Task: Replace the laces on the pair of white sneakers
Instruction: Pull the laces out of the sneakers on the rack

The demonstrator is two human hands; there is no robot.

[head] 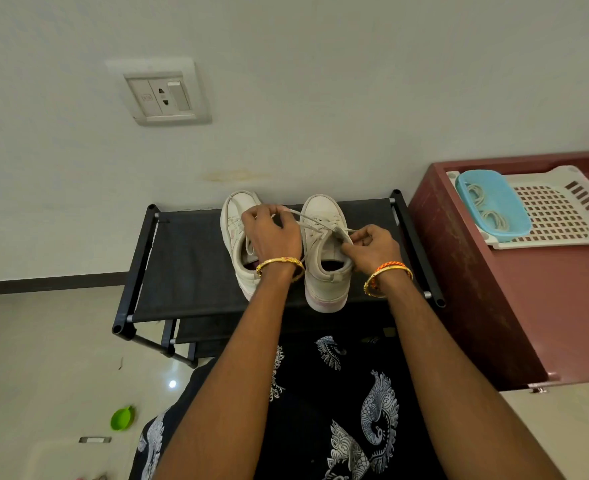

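White wall stands behind a black shoe rack holding two white sneakers. Both hands are apart, each pinching one lace end: left hand, right hand. Spare laces wait in the blue tub. Pulling too hard might tip the right sneaker off the rack.

Both forearms extend forward, bangles at wrists. Left hand far-left, fingers curled, pinching a lace end. Right hand nearer, right, fingers curled, pinching the other end.
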